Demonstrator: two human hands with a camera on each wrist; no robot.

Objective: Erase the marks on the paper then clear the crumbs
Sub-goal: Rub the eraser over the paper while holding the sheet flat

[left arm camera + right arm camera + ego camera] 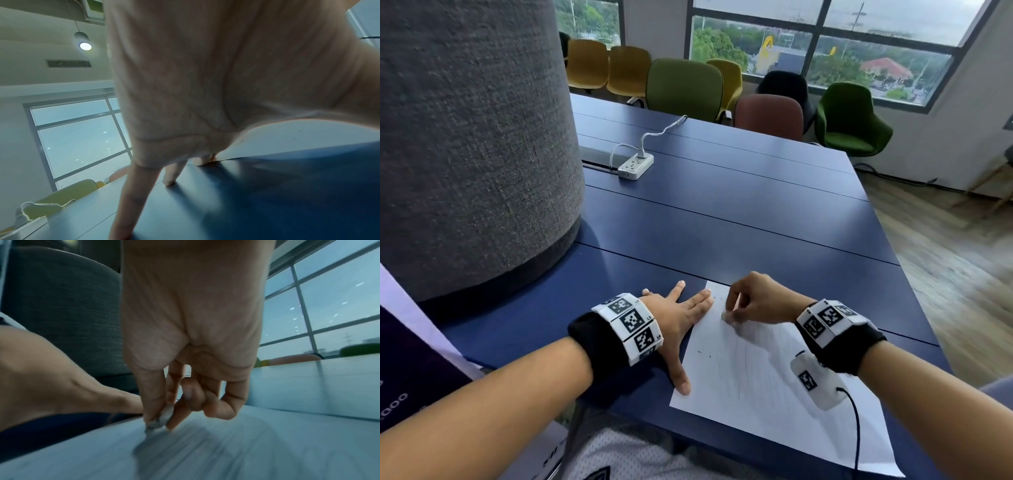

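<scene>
Bare forearms reached in from the near edge of the head view, each wrist wrapped in a black band carrying white blocks printed with square black-and-white codes. Only that view showed the whole layout: the paper [774, 370], a flat white sheet with faint grey pencil strokes and a few dark specks, lay skewed on the smooth blue slatted counter [722, 219]. Left hand [681, 325] lay flat, fingers straight and spread, holding nothing, with its thumb and the longest fingertips pressing the sheet's left edge. Right hand [753, 301] hung over the sheet's far end, fingers curled, pinching a small pale eraser [726, 317] whose tip touched the paper. From the head it was a blurred smudge; the right wrist view showed the eraser [161, 418] as a rounded, grey-soiled lump between thumb and forefinger, the other fingers tucked in, with streaky blur across the sheet beneath. Left wrist view showed the creased palm arched above the counter and fingertips [169, 181] planted on it. Farther off stood a coarse grey fabric column [472, 137], a white power strip [636, 166] and moulded chairs [685, 89].
</scene>
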